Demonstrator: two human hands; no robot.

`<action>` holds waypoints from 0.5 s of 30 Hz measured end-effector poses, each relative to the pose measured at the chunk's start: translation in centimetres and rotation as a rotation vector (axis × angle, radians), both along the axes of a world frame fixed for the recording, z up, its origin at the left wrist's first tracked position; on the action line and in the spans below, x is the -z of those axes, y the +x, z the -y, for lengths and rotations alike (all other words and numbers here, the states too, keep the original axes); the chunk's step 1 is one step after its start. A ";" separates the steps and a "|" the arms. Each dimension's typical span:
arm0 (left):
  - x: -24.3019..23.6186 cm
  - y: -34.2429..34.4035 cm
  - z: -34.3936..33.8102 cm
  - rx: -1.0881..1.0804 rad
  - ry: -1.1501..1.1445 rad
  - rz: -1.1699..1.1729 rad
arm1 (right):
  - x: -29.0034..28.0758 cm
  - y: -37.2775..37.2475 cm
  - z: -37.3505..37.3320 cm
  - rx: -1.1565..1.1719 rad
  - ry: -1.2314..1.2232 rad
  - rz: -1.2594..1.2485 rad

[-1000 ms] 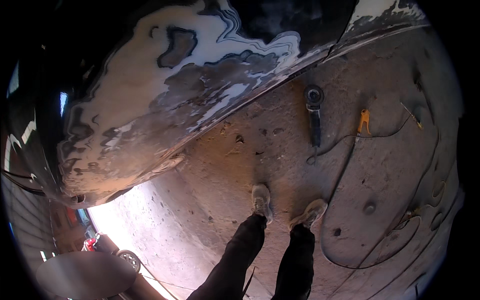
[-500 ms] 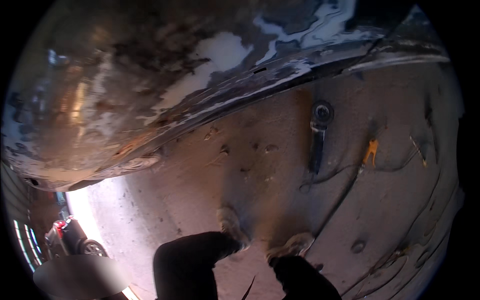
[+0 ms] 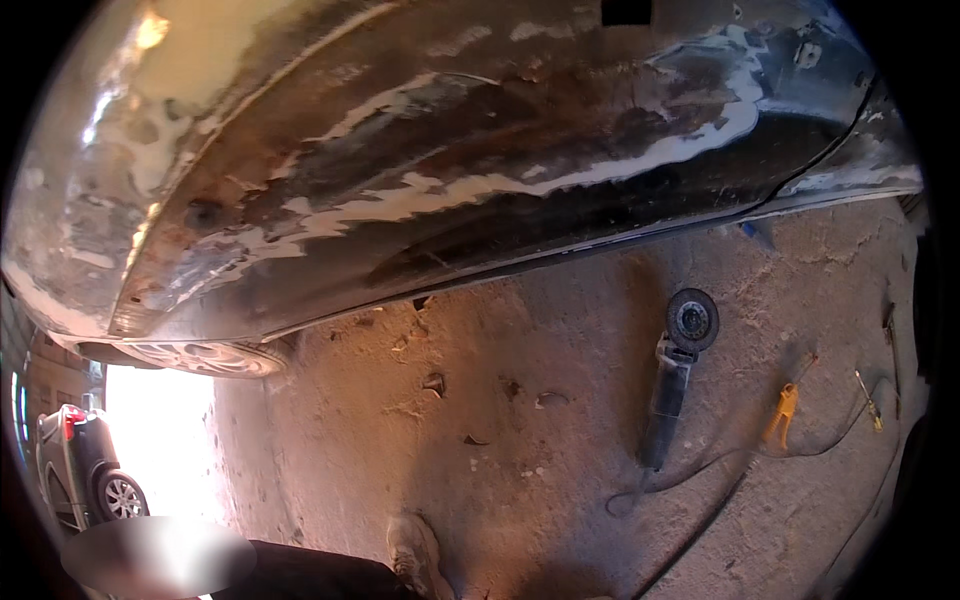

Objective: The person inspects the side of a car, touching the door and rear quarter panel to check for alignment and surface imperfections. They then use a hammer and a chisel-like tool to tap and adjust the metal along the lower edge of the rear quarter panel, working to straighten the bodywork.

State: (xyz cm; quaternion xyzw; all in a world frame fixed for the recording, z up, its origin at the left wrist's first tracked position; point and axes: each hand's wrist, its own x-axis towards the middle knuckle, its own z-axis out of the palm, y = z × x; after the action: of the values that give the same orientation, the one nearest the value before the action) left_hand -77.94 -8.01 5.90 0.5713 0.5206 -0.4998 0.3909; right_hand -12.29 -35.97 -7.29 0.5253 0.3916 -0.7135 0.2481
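Grinder (landmark): a black and grey, long-bodied power grinder [image 3: 668, 390] lies on the rough brown floor [image 3: 330, 450], with its round black disc [image 3: 692, 320] at the end toward the car side.
Left hand: out of view; I cannot tell whether it is spread, pressed together or pinching anything.
Right hand: also out of view, its state equally untold.
Car side: the broad, curved panel of dark and rust-brown metal [image 3: 420, 130], with jagged pale patches, is beyond the grinder and reaches far to its left; the two are apart.
Blow gun: an orange, trigger-handled air gun [image 3: 783, 412] lies right of the grinder, not touching it.
Hose: a thick black hose [image 3: 700, 520] slants from near the air gun to below the grinder's rear end.
Thin cord: a slim dark cord [image 3: 705, 469] loops just below the grinder; any join is unclear.
Shoe: a pale, dusty shoe [image 3: 415, 550] stands to the grinder's lower left.
Handling well: in my judgement, the patch edges are best checked up close, by palm and slanting light, from firm footing. Any lift of the grinder calls for both hands, disc clear of cord and hose.
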 end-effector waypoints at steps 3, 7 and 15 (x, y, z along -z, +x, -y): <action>1.4 -1.4 -1.5 0.081 -0.055 -0.040 | 0.9 0.6 -0.3 -0.027 0.028 0.004; 3.7 -1.1 -4.7 0.285 -0.234 -0.149 | 1.7 2.0 -0.2 -0.083 0.067 -0.018; 10.0 16.7 -16.8 0.378 0.496 0.560 | 3.1 7.4 1.3 -0.274 0.195 -0.059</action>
State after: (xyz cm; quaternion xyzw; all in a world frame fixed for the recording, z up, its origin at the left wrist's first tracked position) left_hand -61.23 8.77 -4.14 0.8475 0.3847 -0.2476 0.2690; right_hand -4.93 -37.29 -10.35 0.4673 0.5343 -0.6467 0.2793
